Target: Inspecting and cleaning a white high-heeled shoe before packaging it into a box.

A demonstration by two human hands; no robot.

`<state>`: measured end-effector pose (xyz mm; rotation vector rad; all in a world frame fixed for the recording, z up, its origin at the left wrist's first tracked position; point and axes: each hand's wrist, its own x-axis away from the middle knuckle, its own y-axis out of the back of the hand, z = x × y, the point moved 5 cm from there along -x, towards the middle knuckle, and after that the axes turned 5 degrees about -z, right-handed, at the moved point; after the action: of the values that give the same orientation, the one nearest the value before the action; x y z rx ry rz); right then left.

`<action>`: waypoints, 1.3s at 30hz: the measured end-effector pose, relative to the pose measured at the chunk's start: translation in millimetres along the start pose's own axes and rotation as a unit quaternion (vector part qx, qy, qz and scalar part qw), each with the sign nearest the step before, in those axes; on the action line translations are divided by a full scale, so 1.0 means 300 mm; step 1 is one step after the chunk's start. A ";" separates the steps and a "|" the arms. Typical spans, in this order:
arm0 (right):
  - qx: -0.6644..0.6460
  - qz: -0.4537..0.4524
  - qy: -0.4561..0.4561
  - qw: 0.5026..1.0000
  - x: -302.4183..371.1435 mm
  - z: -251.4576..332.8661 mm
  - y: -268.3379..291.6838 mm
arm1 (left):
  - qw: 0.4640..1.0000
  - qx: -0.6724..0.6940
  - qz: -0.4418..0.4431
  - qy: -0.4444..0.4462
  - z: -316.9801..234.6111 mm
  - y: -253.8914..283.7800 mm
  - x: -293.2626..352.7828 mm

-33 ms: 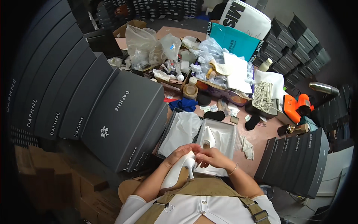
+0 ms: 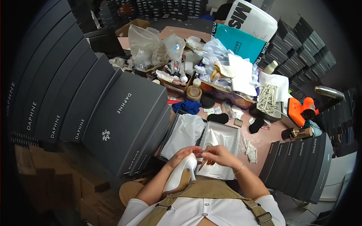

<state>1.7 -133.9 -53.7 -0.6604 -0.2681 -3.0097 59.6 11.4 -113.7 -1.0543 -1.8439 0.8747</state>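
Note:
A white high-heeled shoe (image 2: 175, 180) lies tilted along my left forearm, heel upward against my apron. My left hand (image 2: 178, 158) is wrapped round its heel end. My right hand (image 2: 218, 155) is beside the left fingertips at the back of the shoe, its thumb and forefinger drawn together; anything pinched there is too small to make out. Just beyond my hands, an open shoebox (image 2: 239, 145) holds a second white shoe (image 2: 212, 138) on white lining. To its left, white tissue paper (image 2: 185, 130) fills the other half of the box.
Tall stacks of dark shoeboxes (image 2: 128, 113) rise at the left, with a shorter stack (image 2: 292, 162) at the right. Along the back are a box of crumpled paper (image 2: 245, 100), a tub of white sticks (image 2: 267, 98), an orange tool (image 2: 296, 112) and a jar (image 2: 194, 92). Black pads (image 2: 218, 118) lie beyond the shoebox.
My right hand has risen slightly and moved a little to the right, its wrist lifting. The left hand and its shoe stay nearly in place.

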 end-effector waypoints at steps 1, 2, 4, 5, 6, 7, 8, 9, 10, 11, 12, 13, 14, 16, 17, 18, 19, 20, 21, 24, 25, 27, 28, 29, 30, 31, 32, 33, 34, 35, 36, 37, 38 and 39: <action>0.011 -0.028 0.024 0.999 -0.056 0.014 0.073 | 0.999 -0.031 -0.011 0.007 -0.007 0.037 -0.004; 0.028 -0.066 0.055 0.996 -0.110 0.060 0.154 | 0.998 -0.065 -0.012 0.016 -0.014 0.062 -0.011; 0.091 -0.098 0.128 0.983 -0.272 0.207 0.259 | 0.997 -0.068 -0.024 0.029 -0.015 0.100 -0.017; 0.175 -0.104 0.208 0.957 -0.361 0.309 0.286 | 0.996 -0.075 -0.034 0.026 -0.026 0.094 -0.019; 0.198 -0.106 0.219 0.949 -0.476 0.332 0.311 | 0.997 -0.077 -0.026 0.020 -0.010 0.135 -0.032; 0.249 -0.114 0.270 0.923 -0.600 0.360 0.328 | 0.997 -0.059 -0.035 0.021 -0.003 0.154 -0.034; 0.263 -0.095 0.265 0.923 -0.736 0.367 0.338 | 0.998 -0.041 -0.045 0.021 0.003 0.171 -0.032; 0.311 -0.111 0.258 0.908 -0.864 0.358 0.368 | 0.998 -0.023 -0.048 0.025 0.015 0.190 -0.041; 0.366 -0.127 0.241 0.890 -1.003 0.344 0.380 | 0.998 -0.005 -0.055 0.024 0.024 0.215 -0.040; 0.371 -0.176 0.299 0.861 -1.126 0.323 0.390 | 0.997 0.014 -0.067 0.035 0.039 0.249 -0.035; 0.413 -0.204 0.300 0.835 -1.212 0.342 0.388 | 0.996 0.022 -0.076 0.037 0.052 0.282 -0.033; 0.416 -0.228 0.302 0.827 -1.284 0.368 0.373 | 0.996 0.051 -0.072 0.033 0.063 0.307 -0.031; 0.418 -0.253 0.302 0.818 -1.346 0.388 0.363 | 0.994 0.079 -0.066 0.029 0.076 0.331 -0.028; 0.457 -0.228 0.259 0.820 -1.451 0.415 0.324 | 0.992 0.066 -0.104 0.023 0.070 0.352 -0.010; 0.457 -0.183 0.232 0.839 -1.498 0.419 0.314 | 0.992 0.067 -0.108 0.017 0.068 0.375 -0.015; 0.464 -0.170 0.236 0.837 -1.537 0.408 0.315 | 0.992 0.069 -0.108 0.013 0.079 0.390 -0.019; 0.470 -0.156 0.239 0.835 -1.571 0.391 0.316 | 0.991 0.074 -0.111 0.013 0.089 0.408 -0.021; 0.477 -0.143 0.241 0.833 -1.601 0.371 0.322 | 0.990 0.080 -0.115 0.015 0.100 0.429 -0.020; 0.462 -0.165 0.261 0.832 -1.610 0.373 0.346 | 0.990 0.085 -0.116 0.016 0.107 0.447 -0.022; 0.369 -0.235 0.276 0.856 -1.526 0.496 0.424 | 0.978 0.176 -0.063 0.094 0.118 0.532 -0.050; 0.342 -0.228 0.285 0.866 -1.524 0.495 0.457 | 0.975 0.185 -0.057 0.106 0.118 0.538 -0.061; 0.285 -0.215 0.305 0.883 -1.520 0.503 0.518 | 0.976 0.171 -0.056 0.118 0.111 0.536 -0.081; 0.283 -0.221 0.290 0.887 -1.515 0.499 0.540 | 0.980 0.149 -0.060 0.121 0.106 0.527 -0.089; 0.282 -0.227 0.275 0.891 -1.506 0.493 0.560 | 0.986 0.097 -0.073 0.112 0.108 0.506 -0.090; 0.276 -0.230 0.262 0.896 -1.503 0.492 0.562 | 0.988 0.075 -0.083 0.103 0.102 0.497 -0.086; 0.231 -0.216 0.220 0.923 -1.507 0.484 0.565 | 0.990 0.052 -0.093 0.094 0.096 0.487 -0.084; 0.225 -0.182 0.215 0.933 -1.504 0.482 0.547 | 0.990 0.060 -0.095 0.086 0.090 0.482 -0.084; 0.220 -0.150 0.207 0.941 -1.492 0.476 0.521 | 0.990 0.061 -0.093 0.086 0.090 0.483 -0.085; 0.214 -0.117 0.200 0.949 -1.487 0.470 0.506 | 0.990 0.062 -0.091 0.085 0.090 0.483 -0.086; 0.258 -0.125 0.289 0.913 -1.521 0.428 0.515 | 0.991 0.056 -0.085 0.090 0.090 0.487 -0.085; 0.346 -0.163 0.270 0.883 -1.512 0.437 0.510 | 0.991 0.059 -0.087 0.087 0.089 0.485 -0.085; 0.431 -0.200 0.249 0.844 -1.499 0.445 0.505 | 0.991 0.060 -0.089 0.084 0.085 0.483 -0.087; 0.511 -0.234 0.225 0.796 -1.481 0.456 0.500 | 0.990 0.069 -0.098 0.075 0.081 0.475 -0.088; 0.514 -0.235 0.206 0.799 -1.467 0.453 0.500 | 0.989 0.077 -0.105 0.067 0.078 0.469 -0.089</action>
<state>469.6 -252.6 -93.1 0.2084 -2.0363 -2.5947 93.2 40.9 -251.7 -0.7868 -1.7098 0.7878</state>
